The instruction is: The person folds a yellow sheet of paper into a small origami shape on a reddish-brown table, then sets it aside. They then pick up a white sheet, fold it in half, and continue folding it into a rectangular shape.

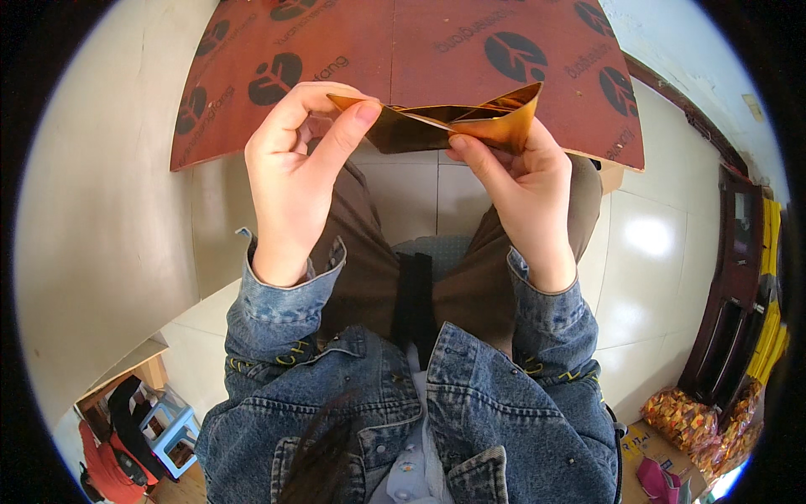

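Lower left, a blue stool (172, 415); then, pinched between thumb and forefinger of the left hand (294, 172) — and, farther right, between thumb and curled fingers of the right hand (535, 193) — a folded gold sheet (411, 134), above the lap (361, 269), near the red-brown board (403, 50).

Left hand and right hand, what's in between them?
In the head view, a folded, shiny gold sheet stretches between the left hand and the right hand, pinched by both.
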Motion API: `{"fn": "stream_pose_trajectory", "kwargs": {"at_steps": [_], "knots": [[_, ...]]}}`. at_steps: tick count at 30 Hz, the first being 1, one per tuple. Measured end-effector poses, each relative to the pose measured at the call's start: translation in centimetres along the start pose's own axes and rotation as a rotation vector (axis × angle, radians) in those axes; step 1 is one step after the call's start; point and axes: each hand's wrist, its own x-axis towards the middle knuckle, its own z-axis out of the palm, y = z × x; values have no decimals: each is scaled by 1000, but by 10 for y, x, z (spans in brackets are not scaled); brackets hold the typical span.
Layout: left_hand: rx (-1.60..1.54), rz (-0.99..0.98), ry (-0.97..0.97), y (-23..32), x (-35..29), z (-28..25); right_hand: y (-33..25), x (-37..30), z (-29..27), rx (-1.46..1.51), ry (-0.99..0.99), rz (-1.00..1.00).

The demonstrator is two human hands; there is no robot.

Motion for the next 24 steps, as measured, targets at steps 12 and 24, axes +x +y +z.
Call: {"fn": "stream_pose_trajectory", "kwargs": {"at_steps": [12,24], "knots": [[-137,-127,-70,1,3,2,-7,1,-4,94,24,23],[-12,-86,-120,11,6,-3,-17,3,-9,165,26,67]]}}
